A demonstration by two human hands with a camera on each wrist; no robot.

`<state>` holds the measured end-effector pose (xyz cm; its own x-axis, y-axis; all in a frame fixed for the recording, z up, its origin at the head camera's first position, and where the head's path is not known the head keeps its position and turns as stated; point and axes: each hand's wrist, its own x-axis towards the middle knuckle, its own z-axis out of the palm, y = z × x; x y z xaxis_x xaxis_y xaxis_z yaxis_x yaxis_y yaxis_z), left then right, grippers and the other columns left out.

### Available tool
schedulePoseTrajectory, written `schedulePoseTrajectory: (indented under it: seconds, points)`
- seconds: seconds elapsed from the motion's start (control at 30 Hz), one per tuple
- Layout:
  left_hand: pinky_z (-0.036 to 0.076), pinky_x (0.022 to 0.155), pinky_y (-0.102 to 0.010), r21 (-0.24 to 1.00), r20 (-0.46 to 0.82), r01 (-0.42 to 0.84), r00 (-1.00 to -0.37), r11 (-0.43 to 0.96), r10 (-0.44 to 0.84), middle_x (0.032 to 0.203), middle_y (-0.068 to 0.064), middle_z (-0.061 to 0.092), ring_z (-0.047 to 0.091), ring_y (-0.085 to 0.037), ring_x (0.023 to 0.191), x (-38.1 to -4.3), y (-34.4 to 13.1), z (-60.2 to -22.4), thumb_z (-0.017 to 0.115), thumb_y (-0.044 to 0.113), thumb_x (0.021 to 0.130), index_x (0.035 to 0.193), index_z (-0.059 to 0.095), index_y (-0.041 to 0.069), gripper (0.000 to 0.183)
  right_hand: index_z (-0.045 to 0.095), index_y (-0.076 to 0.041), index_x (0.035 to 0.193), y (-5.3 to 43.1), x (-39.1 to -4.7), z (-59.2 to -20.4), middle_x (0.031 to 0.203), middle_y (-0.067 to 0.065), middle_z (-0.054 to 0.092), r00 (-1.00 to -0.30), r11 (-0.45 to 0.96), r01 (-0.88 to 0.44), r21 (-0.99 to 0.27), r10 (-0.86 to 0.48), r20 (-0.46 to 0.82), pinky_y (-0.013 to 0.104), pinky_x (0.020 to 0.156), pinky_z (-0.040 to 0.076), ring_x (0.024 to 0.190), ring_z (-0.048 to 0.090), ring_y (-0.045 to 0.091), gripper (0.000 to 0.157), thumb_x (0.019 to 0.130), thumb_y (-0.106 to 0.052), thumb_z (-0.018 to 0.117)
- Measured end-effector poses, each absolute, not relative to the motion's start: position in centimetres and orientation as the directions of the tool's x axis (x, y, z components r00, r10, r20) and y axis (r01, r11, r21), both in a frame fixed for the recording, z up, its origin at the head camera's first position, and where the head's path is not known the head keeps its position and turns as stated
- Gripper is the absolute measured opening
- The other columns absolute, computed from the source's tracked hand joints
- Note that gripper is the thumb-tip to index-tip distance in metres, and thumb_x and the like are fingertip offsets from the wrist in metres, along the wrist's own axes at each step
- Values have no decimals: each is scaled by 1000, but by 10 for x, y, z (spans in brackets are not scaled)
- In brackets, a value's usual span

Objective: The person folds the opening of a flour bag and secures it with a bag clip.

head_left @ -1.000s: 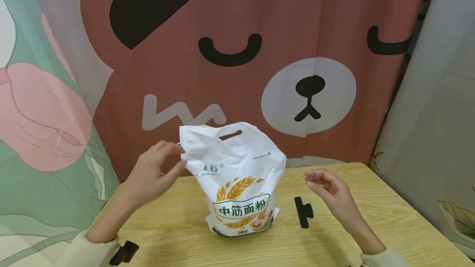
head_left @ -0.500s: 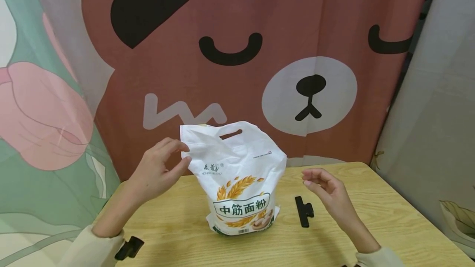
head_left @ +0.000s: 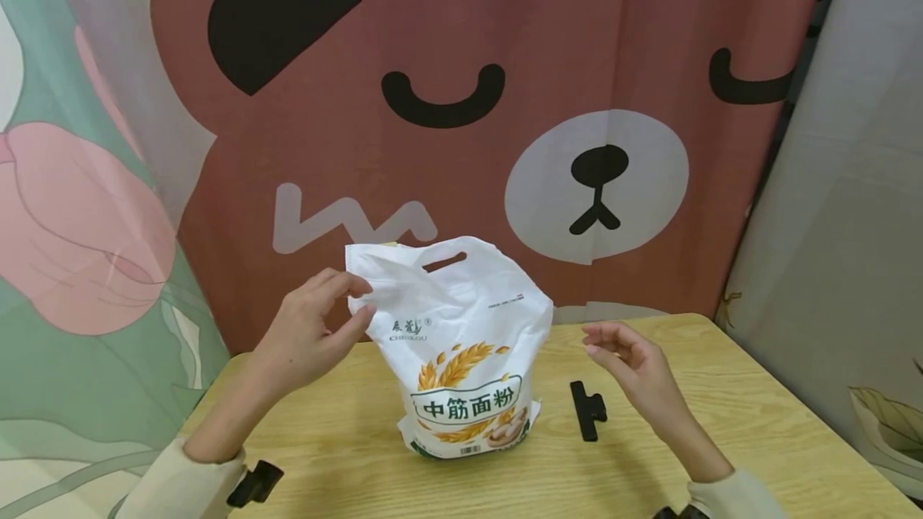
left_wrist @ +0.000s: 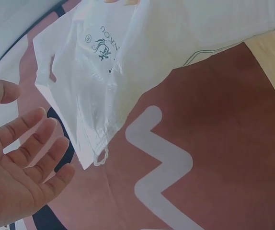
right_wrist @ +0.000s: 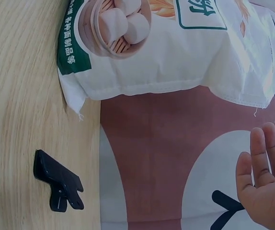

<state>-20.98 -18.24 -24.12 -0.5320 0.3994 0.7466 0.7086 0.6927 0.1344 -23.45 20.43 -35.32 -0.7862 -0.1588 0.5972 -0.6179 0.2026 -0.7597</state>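
A white bag of flour (head_left: 469, 359) with wheat ears and green lettering stands upright on the table, its top crumpled and a handle slot cut near the upper edge. My left hand (head_left: 310, 331) is beside the bag's upper left corner, fingers loosely bent. In the left wrist view a gap shows between those fingers and the bag's corner, where a thread loop hangs. Right of the bag hovers my right hand (head_left: 638, 371), relaxed and holding nothing. Below it a black bag clip (head_left: 589, 411) lies on the table, seen also in the right wrist view.
The wooden table (head_left: 721, 391) ends at a curtain (head_left: 324, 158) printed with a brown bear, close behind the bag. More printed fabric (head_left: 86, 231) hangs at the left, and a grey curtain (head_left: 836, 223) at the right. A black wrist-worn device (head_left: 255, 484) sits at my left sleeve.
My left hand has shifted slightly right, closer to the bag's corner. My right hand has drifted a little left, towards the bag. Bag and clip stay in place.
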Motion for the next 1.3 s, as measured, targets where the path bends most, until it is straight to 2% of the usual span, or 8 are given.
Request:
schedulePoseTrajectory:
  seconds: [0.13,0.27,0.47,0.63,0.87,1.1,1.17,1.3]
  points:
    - [43,66,-32,133,754,721,-520,680,403,88,1,56,51,-14,80,-210,-181,-241,63,12,79,94,60,8,15,55,-6,110,203,-235,-352,99,10,56,-789,212,-614,-760,-158,593,22,75,45,90,53,22,23,88,-12,55]
    - [41,59,-28,123,751,719,-518,684,410,86,2,54,47,-10,71,-210,-178,-240,63,13,79,93,59,10,15,55,-5,109,202,-236,-350,99,10,56,-789,213,-615,-759,-155,595,22,75,45,90,53,20,22,88,-12,55]
    - [41,52,-23,137,719,709,-552,692,423,86,0,54,43,-5,62,-211,-175,-241,62,17,80,94,59,10,16,56,-2,108,198,-238,-349,98,11,56,-786,199,-618,-761,-142,602,22,75,45,89,53,20,22,88,-9,54]
    - [42,49,-20,169,698,703,-580,691,420,86,-1,53,43,-6,56,-210,-171,-240,62,18,80,97,57,10,19,56,-1,109,196,-240,-351,99,12,57,-786,172,-618,-767,-138,603,23,73,45,89,54,21,22,88,-6,54]
    - [44,48,-19,187,695,714,-581,675,423,86,-2,53,47,-15,69,-212,-165,-240,62,18,80,101,57,10,24,56,-3,109,195,-241,-353,102,11,57,-794,176,-608,-774,-122,596,24,73,45,89,54,21,22,88,-7,54]
    - [43,48,-19,170,703,718,-568,675,428,86,-2,54,49,-16,76,-213,-164,-241,62,18,79,100,57,10,23,57,-4,107,193,-241,-354,103,9,57,-811,194,-584,-788,-99,577,24,73,45,90,54,19,21,87,-9,56]
    - [42,50,-21,159,704,722,-561,673,436,87,-2,54,49,-16,79,-214,-163,-240,62,18,80,99,58,10,22,57,-4,106,192,-241,-355,103,8,57,-813,202,-580,-789,-95,574,24,73,45,90,54,19,20,87,-9,56]
    - [43,61,-28,126,708,725,-543,677,450,87,-1,54,50,-17,81,-215,-160,-239,62,20,80,99,58,10,22,57,-5,106,191,-241,-354,102,8,57,-814,214,-579,-787,-93,574,24,73,44,90,54,18,20,87,-10,56]
